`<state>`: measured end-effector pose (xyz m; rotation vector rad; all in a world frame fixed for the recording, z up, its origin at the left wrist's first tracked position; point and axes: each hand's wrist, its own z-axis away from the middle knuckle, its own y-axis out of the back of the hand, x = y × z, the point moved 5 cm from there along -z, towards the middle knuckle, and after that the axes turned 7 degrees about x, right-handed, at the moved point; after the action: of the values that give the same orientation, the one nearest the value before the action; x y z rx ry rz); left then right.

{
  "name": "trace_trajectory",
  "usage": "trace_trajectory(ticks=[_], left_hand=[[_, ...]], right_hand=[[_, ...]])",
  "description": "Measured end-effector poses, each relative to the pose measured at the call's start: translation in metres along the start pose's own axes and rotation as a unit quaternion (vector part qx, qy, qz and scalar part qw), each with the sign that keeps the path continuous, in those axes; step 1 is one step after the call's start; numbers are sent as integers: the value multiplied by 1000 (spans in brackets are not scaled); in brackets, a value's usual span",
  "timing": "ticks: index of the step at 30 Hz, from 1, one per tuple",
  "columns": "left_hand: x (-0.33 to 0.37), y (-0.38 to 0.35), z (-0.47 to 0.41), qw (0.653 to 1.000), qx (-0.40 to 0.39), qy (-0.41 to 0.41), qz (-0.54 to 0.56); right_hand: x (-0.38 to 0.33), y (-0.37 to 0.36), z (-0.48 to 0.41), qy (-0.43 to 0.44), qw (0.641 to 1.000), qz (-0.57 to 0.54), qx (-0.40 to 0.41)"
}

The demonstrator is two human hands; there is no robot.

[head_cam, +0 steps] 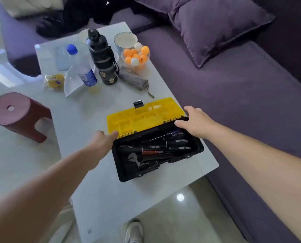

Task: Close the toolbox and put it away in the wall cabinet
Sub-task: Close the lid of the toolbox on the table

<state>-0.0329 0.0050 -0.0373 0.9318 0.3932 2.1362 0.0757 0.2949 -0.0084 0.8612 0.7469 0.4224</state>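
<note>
A black toolbox [127, 172] stands open on the white coffee table [111, 199], with screwdrivers and other tools [156, 149] lying inside. Its yellow lid [142, 116] is swung back flat on the table, a metal latch at its far edge. My left hand [102, 141] rests at the lid's left hinge corner, thumb touching the yellow edge. My right hand [197, 121] reaches over the right hinge corner, fingers spread on the lid's end and the box rim. Neither hand visibly grips. No wall cabinet is in view.
Beyond the toolbox stand a black flask [102, 57], a blue-capped water bottle [83, 67], a bowl of ping-pong balls [136, 55], a white dish and a grey pouch [135, 79]. A purple sofa [234, 102] with a cushion runs along the right. A red stool [18, 114] stands left.
</note>
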Motion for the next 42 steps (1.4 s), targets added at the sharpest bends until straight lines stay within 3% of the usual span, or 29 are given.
trace_trajectory(ticks=[4, 10, 16, 20, 26, 30, 33, 35, 38, 42], left_hand=[[-1, -21, -42, 994, -13, 43, 97], [16, -29, -64, 958, -50, 87, 269], [42, -14, -67, 948, -11, 58, 312], [49, 8, -64, 955, 26, 18, 293], [42, 42, -21, 964, -72, -135, 219], [7, 47, 9, 965, -121, -220, 78], [-9, 37, 26, 950, -95, -295, -37], [-16, 26, 32, 925, -42, -345, -153], [-29, 7, 38, 858, 19, -418, -298], [-41, -22, 44, 778, 42, -492, -389]], right_hand=[[6, -21, -47, -35, 999, -36, 10], [5, -35, -94, -106, 984, -137, 38], [5, -16, -104, -167, 937, -292, 94], [-5, 3, -92, -141, 929, -327, 106], [6, 20, -42, -152, 912, -373, 81], [19, 11, -5, -143, 907, -388, 78], [33, -5, 15, -130, 905, -399, 66], [47, -16, 24, -136, 897, -416, 58], [69, -34, 35, -139, 896, -418, 65], [91, -64, 45, -131, 939, -307, 83]])
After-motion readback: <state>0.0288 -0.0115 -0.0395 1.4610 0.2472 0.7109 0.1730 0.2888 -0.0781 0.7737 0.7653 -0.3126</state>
